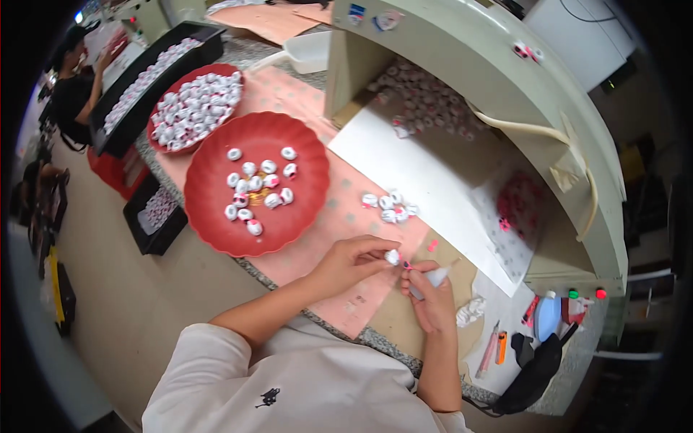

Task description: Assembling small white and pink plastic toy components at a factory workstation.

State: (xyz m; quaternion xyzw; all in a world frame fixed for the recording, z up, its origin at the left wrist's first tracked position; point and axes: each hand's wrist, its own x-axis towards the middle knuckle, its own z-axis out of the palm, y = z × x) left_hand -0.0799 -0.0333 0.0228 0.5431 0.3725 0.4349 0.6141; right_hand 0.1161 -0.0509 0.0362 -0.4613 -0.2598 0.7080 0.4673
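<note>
Over the pink mat's near edge, my left hand (pixel 349 267) pinches a small white round piece (pixel 392 257) between thumb and fingertips. Close beside it, my right hand (pixel 432 299) grips a translucent squeeze bottle (pixel 431 278) whose thin nozzle points away to the upper right. A tiny pink-and-dark piece (pixel 407 265) shows at the right fingertips, almost meeting the white one. Beyond my hands, a small cluster of white round pieces (pixel 390 208) lies on the mat. One loose pink bit (pixel 432 246) rests on the brown sheet (pixel 404 317) to the right.
Left, a red scalloped plate (pixel 209 209) holds scattered white pieces; a fuller red plate (pixel 154 137) and black trays (pixel 115 141) are behind. An open-fronted cabinet (pixel 462 40) stands ahead with heaped pieces inside. Cutters (pixel 501 348) and a black pouch (pixel 530 379) lie right. Another person (pixel 72 101) works far left.
</note>
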